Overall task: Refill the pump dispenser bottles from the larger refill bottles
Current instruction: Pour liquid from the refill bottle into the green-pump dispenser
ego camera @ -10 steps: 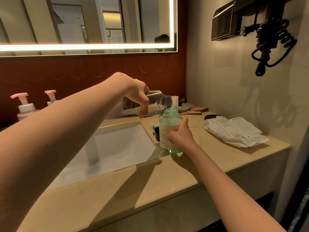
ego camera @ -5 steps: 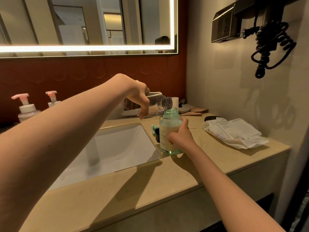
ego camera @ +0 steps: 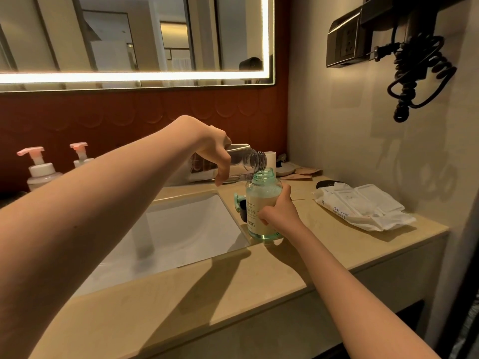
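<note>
On the beige stone counter (ego camera: 324, 244) little has shifted: your left hand (ego camera: 207, 141) still grips the clear plastic refill bottle (ego camera: 246, 159) tipped at the mouth of the green, pumpless dispenser bottle (ego camera: 261, 203) your right hand (ego camera: 278, 213) clasps, so pouring likely continues.

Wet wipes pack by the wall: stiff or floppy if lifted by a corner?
Probably floppy: the wet wipes pack is crumpled soft film and would likely sag. Lying flat on the counter, it seems unlikely to roll.
</note>
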Demonstrator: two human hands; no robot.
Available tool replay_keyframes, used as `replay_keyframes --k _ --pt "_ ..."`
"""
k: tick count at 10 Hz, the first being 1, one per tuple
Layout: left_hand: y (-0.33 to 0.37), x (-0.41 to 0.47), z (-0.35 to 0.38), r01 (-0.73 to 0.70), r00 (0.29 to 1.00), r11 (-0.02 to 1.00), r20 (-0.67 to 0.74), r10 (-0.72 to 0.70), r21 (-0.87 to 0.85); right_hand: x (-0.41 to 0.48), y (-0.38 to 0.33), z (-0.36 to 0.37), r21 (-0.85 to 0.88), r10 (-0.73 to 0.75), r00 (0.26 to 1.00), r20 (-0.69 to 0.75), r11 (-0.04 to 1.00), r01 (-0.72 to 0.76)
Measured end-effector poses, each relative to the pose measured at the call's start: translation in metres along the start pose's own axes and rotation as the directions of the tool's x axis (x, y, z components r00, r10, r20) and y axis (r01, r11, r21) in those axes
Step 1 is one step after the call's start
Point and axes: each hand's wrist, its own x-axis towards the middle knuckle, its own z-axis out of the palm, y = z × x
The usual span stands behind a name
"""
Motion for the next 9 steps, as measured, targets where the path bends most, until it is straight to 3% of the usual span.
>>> replay_keyframes --k 9 --pt "-0.0001 0.0014 0.0003 0.001 1.0 1.0 0.011 -0.001 -0.011 0.0013 0.0011 0.0012 -0.004 0.005 1.0 -0.009 1.0 -0.005"
